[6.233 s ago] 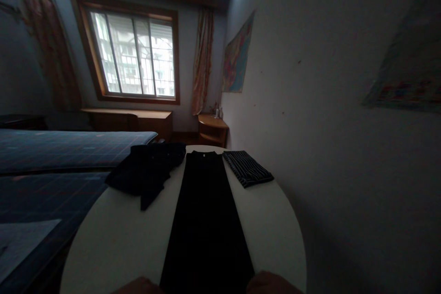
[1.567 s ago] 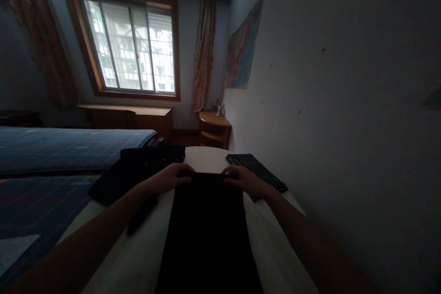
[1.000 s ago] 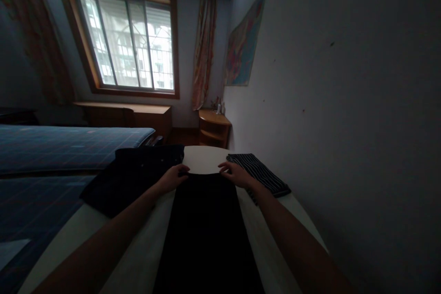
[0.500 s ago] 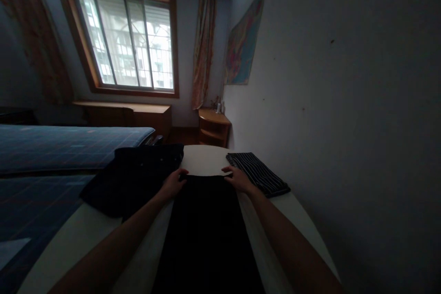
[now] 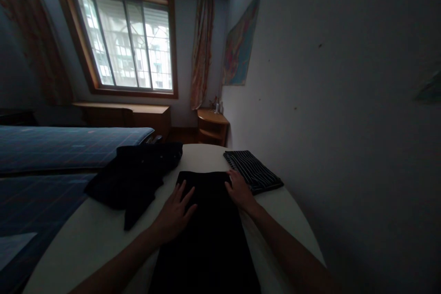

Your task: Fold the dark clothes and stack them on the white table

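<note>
A long black garment (image 5: 206, 234) lies folded lengthwise down the middle of a white round table (image 5: 103, 229). My left hand (image 5: 175, 213) rests flat on its left side, fingers spread and open. My right hand (image 5: 238, 192) lies flat on its far right corner, fingers stretched out. Neither hand holds anything. A crumpled dark garment (image 5: 136, 174) sits on the table to the left of my left hand. A folded striped cloth (image 5: 253, 171) lies just right of my right hand.
A bed with a blue checked cover (image 5: 65, 147) runs along the left. The wall (image 5: 344, 124) stands close on the right, with a map (image 5: 239, 46) hung on it. A window (image 5: 127, 46), a low wooden cabinet (image 5: 138, 117) and a corner shelf (image 5: 212, 126) are at the far end.
The garment's far end has been folded over toward me since six seconds ago. In the last half second both hands let go of the far edge, drew nearer and flattened on the cloth.
</note>
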Demonstrator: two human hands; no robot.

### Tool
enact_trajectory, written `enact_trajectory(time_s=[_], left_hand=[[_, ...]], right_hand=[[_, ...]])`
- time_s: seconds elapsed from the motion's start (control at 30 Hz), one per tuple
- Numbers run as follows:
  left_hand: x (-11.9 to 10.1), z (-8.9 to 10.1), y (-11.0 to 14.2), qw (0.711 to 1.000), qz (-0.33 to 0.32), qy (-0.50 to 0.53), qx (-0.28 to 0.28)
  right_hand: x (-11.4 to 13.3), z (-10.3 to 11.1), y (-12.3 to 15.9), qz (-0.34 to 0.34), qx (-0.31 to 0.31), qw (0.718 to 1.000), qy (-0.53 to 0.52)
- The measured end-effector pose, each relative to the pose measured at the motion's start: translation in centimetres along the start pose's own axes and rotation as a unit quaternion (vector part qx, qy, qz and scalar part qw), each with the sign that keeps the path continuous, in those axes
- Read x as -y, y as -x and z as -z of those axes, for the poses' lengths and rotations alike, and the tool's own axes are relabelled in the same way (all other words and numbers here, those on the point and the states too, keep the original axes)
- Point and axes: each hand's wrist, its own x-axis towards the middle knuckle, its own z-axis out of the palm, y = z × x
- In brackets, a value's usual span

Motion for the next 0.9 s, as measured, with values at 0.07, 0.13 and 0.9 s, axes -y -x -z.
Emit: enact_trajectory(time_s=[0.07, 0.13, 0.9], left_hand=[[-0.4, -0.2, 0.9, 0.999, -0.012, -0.017, 0.05], [-0.5, -0.3, 1.2, 0.997, -0.006, -0.022, 0.074], [0.5, 1.4, 1.2, 0.996, 0.009, 0.006, 0.084]], right_hand=[[2.1, 0.3, 1.8, 0.011, 0.047, 0.999, 0.009], [3.8, 0.3, 3.6, 0.023, 0.106, 0.994, 0.02], [8.4, -0.1, 8.0, 0.077, 0.266, 0.96, 0.033]])
